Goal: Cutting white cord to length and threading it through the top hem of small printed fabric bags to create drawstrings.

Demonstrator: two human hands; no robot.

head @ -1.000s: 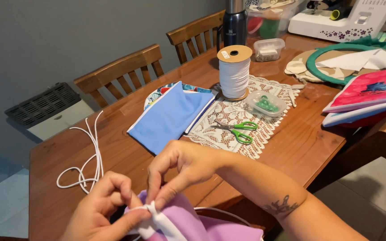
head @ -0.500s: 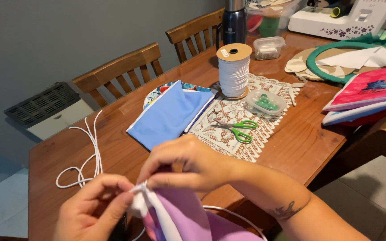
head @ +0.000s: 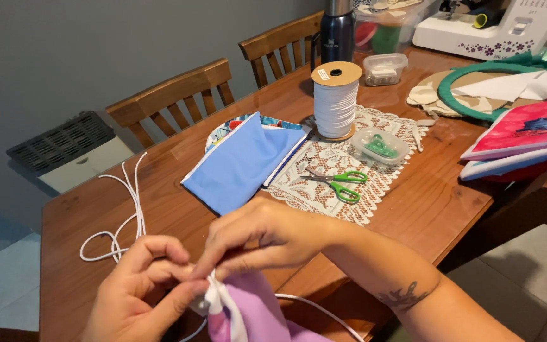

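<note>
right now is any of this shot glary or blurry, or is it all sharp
Head view: soft, even light; a pale sheen on the wooden table near the blue cloth; scissors and white spool are sharp; both hands, left hand, right hand, look slightly soft.

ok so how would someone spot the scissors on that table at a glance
Start at the tall spool of white elastic cord on the brown wooden table. It stands on a white lace mat; nearer the person on that mat lie the small scissors, closed. Their bright green handles set them apart from everything beside them.
</note>
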